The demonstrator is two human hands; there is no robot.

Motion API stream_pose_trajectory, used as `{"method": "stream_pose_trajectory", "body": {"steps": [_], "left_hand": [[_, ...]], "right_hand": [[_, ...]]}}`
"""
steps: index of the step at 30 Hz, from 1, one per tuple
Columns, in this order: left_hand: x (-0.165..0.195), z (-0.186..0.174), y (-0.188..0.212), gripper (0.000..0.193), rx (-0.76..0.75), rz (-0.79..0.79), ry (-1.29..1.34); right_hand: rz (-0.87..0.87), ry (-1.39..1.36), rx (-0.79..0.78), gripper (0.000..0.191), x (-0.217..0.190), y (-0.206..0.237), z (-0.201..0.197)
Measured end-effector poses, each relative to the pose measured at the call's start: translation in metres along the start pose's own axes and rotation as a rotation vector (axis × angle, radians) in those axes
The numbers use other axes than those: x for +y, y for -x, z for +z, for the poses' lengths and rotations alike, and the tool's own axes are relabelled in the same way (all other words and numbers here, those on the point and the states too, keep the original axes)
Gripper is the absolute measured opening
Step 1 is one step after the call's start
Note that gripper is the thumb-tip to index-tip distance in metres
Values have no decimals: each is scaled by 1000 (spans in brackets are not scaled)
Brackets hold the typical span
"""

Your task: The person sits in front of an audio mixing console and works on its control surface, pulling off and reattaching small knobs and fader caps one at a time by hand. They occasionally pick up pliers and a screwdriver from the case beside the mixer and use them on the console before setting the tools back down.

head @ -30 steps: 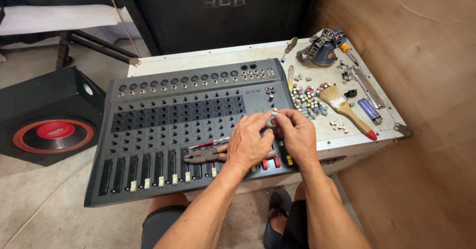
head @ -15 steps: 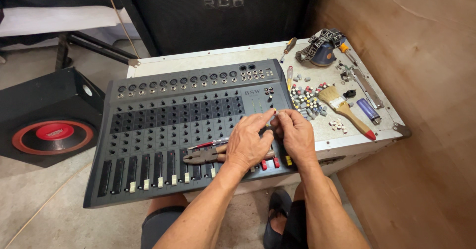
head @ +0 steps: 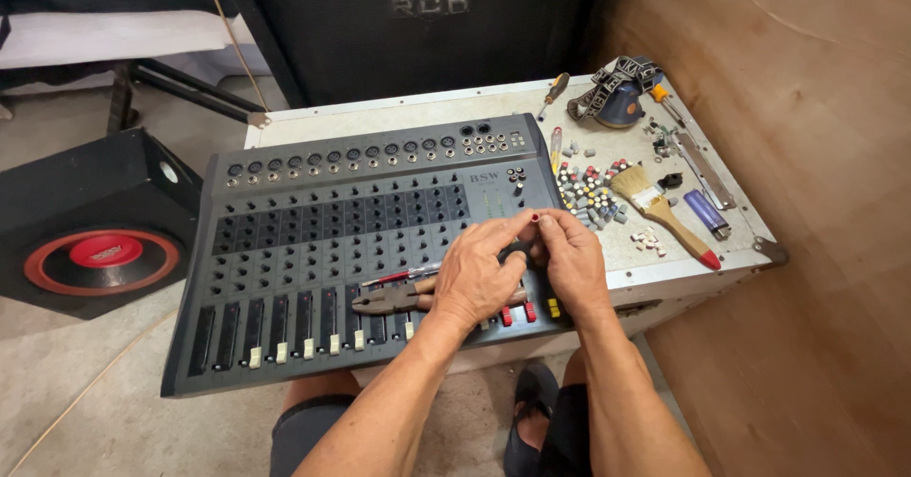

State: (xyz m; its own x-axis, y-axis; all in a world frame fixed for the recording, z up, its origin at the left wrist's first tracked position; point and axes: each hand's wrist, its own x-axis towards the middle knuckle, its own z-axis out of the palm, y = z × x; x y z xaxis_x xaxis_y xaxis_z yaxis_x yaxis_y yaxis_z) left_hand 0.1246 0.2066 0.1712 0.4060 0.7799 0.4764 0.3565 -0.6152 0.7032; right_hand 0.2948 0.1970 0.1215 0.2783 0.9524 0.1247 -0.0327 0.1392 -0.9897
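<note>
The large grey mixing console (head: 361, 249) lies in front of you on the pale tabletop (head: 408, 112), and every place below is given from it. Behind the console stands a big black speaker cabinet (head: 418, 21). To its left, on the floor, is a smaller black speaker with a red cone (head: 95, 249). Over the near right corner of the console your two hands meet. Your left hand (head: 479, 273) and your right hand (head: 569, 259) are both closed, fingertips together, around a small black knob with a red tip (head: 528, 235), held just above the panel. Under your left hand, pliers with dark handles (head: 394, 299) lie on the faders, and a thin red screwdriver (head: 399, 275) lies just behind them. To the right of the console, on the tabletop, rest a paintbrush with a red-tipped wooden handle (head: 660, 213), a heap of small grey and coloured knobs (head: 588, 187), and a blue lighter (head: 704, 213). At the far right corner lies a headlamp with a striped strap (head: 617, 97).
</note>
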Motion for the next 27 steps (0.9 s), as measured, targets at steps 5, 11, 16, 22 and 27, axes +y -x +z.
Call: {"method": "stream_pose_trajectory", "body": {"steps": [5, 11, 16, 22, 27], "left_hand": [[0, -1, 1, 50, -11, -6, 12], [1, -2, 0, 51, -23, -6, -8], [1, -1, 0, 52, -25, -10, -9], [0, 1, 0, 52, -35, -14, -30], [1, 0, 0, 53, -43, -24, -31]], "right_hand": [[9, -13, -4, 26, 2, -1, -1], [16, -19, -4, 26, 2, -1, -1], [13, 8, -1, 27, 1, -1, -3], [5, -14, -11, 27, 0, -1, -3], [26, -4, -2, 27, -1, 0, -3]]}}
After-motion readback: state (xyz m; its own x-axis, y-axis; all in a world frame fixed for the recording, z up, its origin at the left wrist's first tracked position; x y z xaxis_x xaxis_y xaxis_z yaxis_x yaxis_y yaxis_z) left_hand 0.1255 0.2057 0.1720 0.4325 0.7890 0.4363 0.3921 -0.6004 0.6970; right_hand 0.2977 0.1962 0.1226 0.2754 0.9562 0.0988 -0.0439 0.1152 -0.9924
